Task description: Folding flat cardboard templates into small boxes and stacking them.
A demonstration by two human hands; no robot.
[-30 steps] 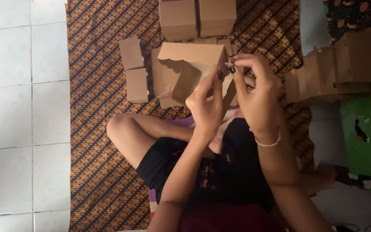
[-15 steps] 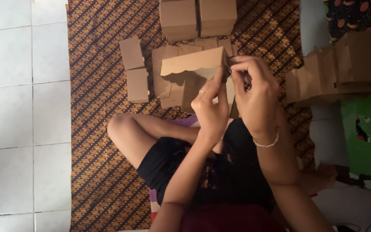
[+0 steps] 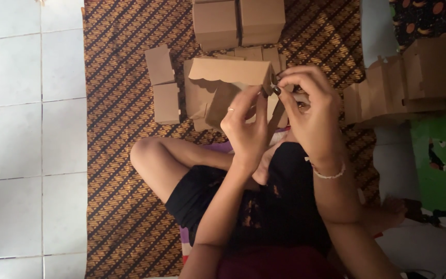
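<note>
Left hand (image 3: 246, 126): fingers grip the half-folded brown box (image 3: 228, 85).
Right hand (image 3: 311, 111): fingers pinch its right corner tab.
Risk: a hard pinch may crease or tear the tab.

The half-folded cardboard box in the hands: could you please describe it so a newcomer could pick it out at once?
On the patterned brown mat, the half-folded cardboard box is raised between the left hand and right hand. Unlike the closed boxes beyond it and the flat pieces beside it, its scalloped flap stands open.

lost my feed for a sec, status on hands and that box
Left hand and right hand: both grip shut on half-folded brown cardboard box. Held above patterned brown mat. Flat brown cardboard pieces beside, nothing blocking.
</note>
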